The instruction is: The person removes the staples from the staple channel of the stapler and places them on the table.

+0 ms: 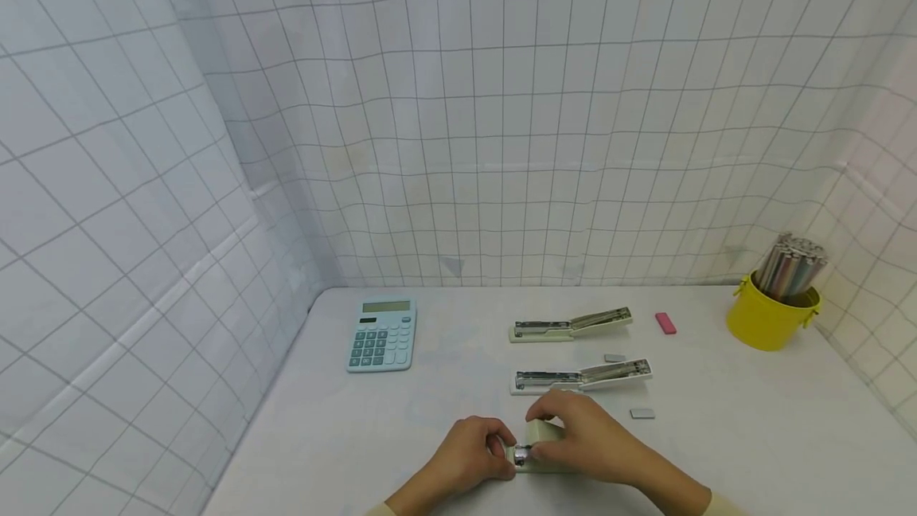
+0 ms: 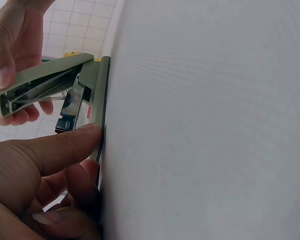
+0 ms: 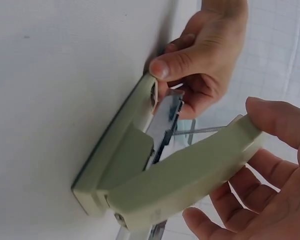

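Calculator [image 1: 381,336] lies farthest left on our table [image 1: 286,436]; right of it and nearer us, our left hand [image 1: 471,452] pinches the front end of the base [image 3: 117,130] of our stapler [image 1: 543,431], thumb on top. The stapler sits on the table close to us, its cover [image 3: 190,177] raised and grasped between the thumb and fingers of our right hand [image 1: 591,440]. Beyond lie an opened white stapler [image 1: 550,381] and, behind it, an opened far stapler [image 1: 544,334]; one grey strip [image 1: 614,357] sits between them, another grey strip [image 1: 642,413] near our right hand. Rightward we see a pink block [image 1: 665,323], then a yellow bucket [image 1: 761,323] of sticks [image 1: 791,265]
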A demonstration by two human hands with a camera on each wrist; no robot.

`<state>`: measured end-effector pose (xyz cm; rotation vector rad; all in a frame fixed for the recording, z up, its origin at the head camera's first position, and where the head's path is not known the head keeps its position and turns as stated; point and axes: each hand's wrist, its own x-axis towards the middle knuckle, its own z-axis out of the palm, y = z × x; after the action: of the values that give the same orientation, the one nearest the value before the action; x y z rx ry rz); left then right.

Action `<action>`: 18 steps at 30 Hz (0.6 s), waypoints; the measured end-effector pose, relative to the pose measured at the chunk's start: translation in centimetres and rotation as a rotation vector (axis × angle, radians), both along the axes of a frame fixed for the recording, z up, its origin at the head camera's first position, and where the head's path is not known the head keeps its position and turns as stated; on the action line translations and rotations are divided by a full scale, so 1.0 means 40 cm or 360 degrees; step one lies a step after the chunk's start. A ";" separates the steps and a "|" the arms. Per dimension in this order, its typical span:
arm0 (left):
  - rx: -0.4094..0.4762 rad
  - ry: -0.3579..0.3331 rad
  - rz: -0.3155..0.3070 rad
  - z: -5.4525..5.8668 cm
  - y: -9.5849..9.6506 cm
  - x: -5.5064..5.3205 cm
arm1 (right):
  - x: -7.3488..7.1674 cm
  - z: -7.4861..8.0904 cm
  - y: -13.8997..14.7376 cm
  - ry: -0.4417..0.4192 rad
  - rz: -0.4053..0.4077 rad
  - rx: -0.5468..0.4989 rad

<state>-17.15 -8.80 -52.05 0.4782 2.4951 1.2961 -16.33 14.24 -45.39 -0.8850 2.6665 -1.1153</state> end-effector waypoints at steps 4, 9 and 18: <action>0.0004 0.0000 0.0013 -0.001 0.002 0.000 | 0.010 0.018 0.030 -0.0023 -0.0043 -0.0038; -0.0010 -0.0008 0.0036 0.000 0.007 0.001 | 0.020 0.035 0.073 -0.0034 -0.0070 -0.0079; -0.0020 -0.0028 0.0034 0.004 0.006 0.005 | 0.032 0.035 0.134 0.0074 -0.0071 -0.0166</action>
<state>-16.97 -8.56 -51.89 0.4370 2.4992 1.2858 -15.07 19.61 -43.98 -0.8826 2.6995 -1.2695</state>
